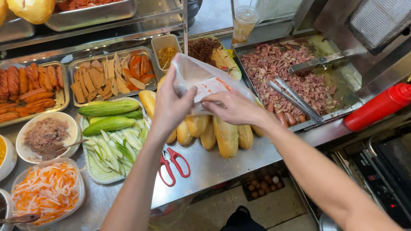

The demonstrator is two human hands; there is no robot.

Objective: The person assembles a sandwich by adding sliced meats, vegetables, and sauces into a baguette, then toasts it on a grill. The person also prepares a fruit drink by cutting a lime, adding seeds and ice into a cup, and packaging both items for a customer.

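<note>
Your steel counter [219, 170] stretches under both hands. Beyond your right hand sits the big tray of chopped meat [279, 67] with tongs [296, 99] lying across it, and a red squeeze bottle [383, 105] leans just past that. Left of your left hand lie trays of sausages [11, 90] and sliced cold cuts [107, 75], then whole cucumbers [109, 117]. Directly beneath your hands, a row of bread rolls [213, 133] rests on the counter. Your left hand [171, 106] pinches the near edge of a thin clear plastic bag [203, 79], with a white and orange printed patch on it, held above the rolls; your right hand [231, 107] grips its other side. Red-handled scissors [174, 166] lie just below your left wrist.
</note>
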